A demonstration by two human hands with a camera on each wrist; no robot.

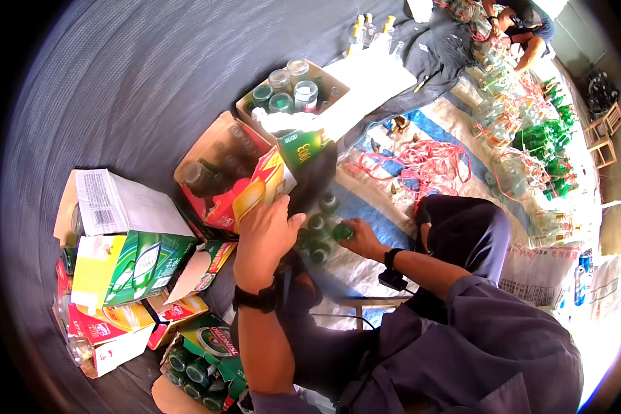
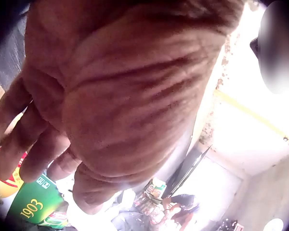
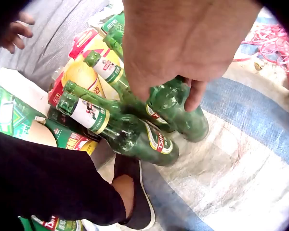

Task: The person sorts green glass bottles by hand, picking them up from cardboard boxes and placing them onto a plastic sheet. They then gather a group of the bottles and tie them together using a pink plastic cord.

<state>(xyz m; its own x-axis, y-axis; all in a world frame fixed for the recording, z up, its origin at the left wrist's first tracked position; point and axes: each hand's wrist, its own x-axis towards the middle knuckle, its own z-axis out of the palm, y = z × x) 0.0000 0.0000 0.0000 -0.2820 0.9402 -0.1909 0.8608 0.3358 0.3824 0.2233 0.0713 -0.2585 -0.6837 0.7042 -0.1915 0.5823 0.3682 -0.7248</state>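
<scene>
My right hand (image 1: 364, 239) grips a green glass bottle (image 3: 188, 120) near its upper end, fingers curled round it; part of the bottle is hidden behind the hand in the right wrist view. Beside it several green beer bottles (image 3: 151, 142) with white neck labels stand close together on the striped sheet. My left hand (image 1: 263, 231) hovers by a red and yellow carton (image 1: 221, 210), palm bare and fingers extended in the left wrist view. Dark bottles (image 1: 203, 176) sit inside that carton. A green flap marked 1903 (image 2: 33, 202) shows beyond the left fingers.
At the left lie a green and white carton (image 1: 148, 262) and a carton of green bottles (image 1: 193, 369). Another box holds clear jars (image 1: 306, 93). Tangled pink string (image 1: 431, 165) covers part of the sheet. Rows of bottles (image 1: 541, 138) and another person (image 1: 528, 27) are at the right.
</scene>
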